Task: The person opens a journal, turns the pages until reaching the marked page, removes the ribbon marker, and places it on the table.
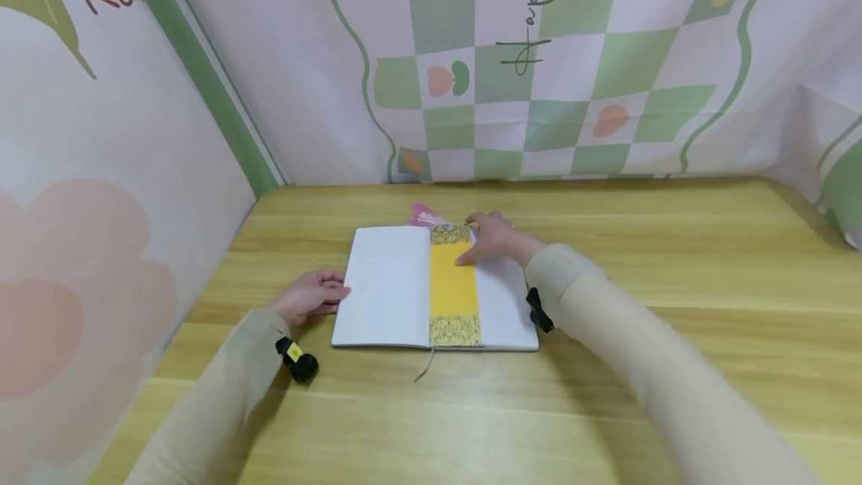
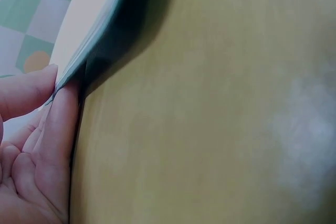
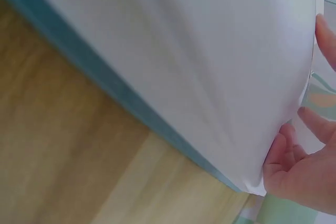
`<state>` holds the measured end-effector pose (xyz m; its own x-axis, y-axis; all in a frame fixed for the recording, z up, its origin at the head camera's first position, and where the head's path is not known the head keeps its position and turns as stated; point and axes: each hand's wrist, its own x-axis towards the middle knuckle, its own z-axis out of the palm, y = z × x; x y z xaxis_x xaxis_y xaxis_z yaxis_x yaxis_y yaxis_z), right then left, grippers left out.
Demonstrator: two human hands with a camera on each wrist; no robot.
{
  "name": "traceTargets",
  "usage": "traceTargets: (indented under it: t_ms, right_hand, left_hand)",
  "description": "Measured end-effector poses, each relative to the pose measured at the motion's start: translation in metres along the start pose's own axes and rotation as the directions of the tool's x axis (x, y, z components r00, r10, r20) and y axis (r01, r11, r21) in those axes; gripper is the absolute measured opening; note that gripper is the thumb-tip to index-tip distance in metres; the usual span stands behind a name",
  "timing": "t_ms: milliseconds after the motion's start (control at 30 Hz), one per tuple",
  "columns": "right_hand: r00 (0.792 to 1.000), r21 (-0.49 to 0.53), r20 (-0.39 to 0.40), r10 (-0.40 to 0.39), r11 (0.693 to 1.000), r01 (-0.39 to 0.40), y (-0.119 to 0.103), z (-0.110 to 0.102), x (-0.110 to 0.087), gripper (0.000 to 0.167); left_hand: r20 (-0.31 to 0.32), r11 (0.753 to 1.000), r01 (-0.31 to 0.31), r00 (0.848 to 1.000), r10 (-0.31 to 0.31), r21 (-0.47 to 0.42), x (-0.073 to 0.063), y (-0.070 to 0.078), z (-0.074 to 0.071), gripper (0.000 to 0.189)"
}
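An open notebook [image 1: 387,283] with blank-looking pages and a blue-green cover lies on the table. Across the inner part of its right page runs a yellow strip like a bookmark [image 1: 453,283], with patterned ends. My left hand [image 1: 306,296] pinches the notebook's left edge, thumb above and a finger beneath, as the left wrist view shows. Over the upper right page is my right hand [image 1: 497,236], its thumb at the strip's right side and its index finger near the strip's top. In the right wrist view the thumb and index finger [image 3: 315,124] are spread apart.
Something pink and translucent [image 1: 423,215] sticks out beyond the notebook's top edge. A thin dark ribbon [image 1: 424,367] trails from its bottom. The wooden table [image 1: 640,260] meets a green-and-white checked cloth [image 1: 498,118] at the back; another cloth [image 1: 101,245] hangs at left.
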<state>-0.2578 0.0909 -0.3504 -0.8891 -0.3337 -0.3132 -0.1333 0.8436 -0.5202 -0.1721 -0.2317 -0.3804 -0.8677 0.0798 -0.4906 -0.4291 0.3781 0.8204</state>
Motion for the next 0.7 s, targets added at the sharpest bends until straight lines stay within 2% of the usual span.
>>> traceTargets:
  t_ms: [167, 267, 433, 600, 700]
  right_hand:
    - [0.999, 0.037, -0.038, -0.009, 0.999, 0.010, -0.0006, 0.0024, 0.0005, 0.089]
    - [0.999, 0.169, -0.043, -0.022, 0.985, 0.029, -0.0007, 0.0024, -0.0012, 0.081]
    - [0.999, 0.419, -0.002, -0.041, 0.907, 0.038, -0.0005, 0.0017, -0.0041, 0.071]
    - [0.996, 0.556, 0.064, -0.058, 0.831, 0.013, 0.0006, 0.0028, -0.0063, 0.069]
    - [0.994, 0.594, 0.082, -0.078, 0.805, 0.014, 0.0030, 0.0026, -0.0085, 0.068]
  left_hand:
    - [0.002, 1.000, 0.007, 1.000, -0.007, -0.010, 0.0022, -0.0007, -0.0007, 0.047]
    - [-0.004, 1.000, 0.014, 1.000, -0.014, -0.005, 0.0038, -0.0014, -0.0009, 0.047]
    - [-0.013, 1.000, 0.027, 1.000, -0.027, 0.008, 0.0039, -0.0016, -0.0011, 0.049]
    - [-0.009, 1.000, 0.028, 1.000, -0.027, 0.007, 0.0035, -0.0012, -0.0004, 0.051]
    - [-0.009, 1.000, 0.027, 1.000, -0.027, 0.011, 0.0035, -0.0008, 0.0000, 0.051]
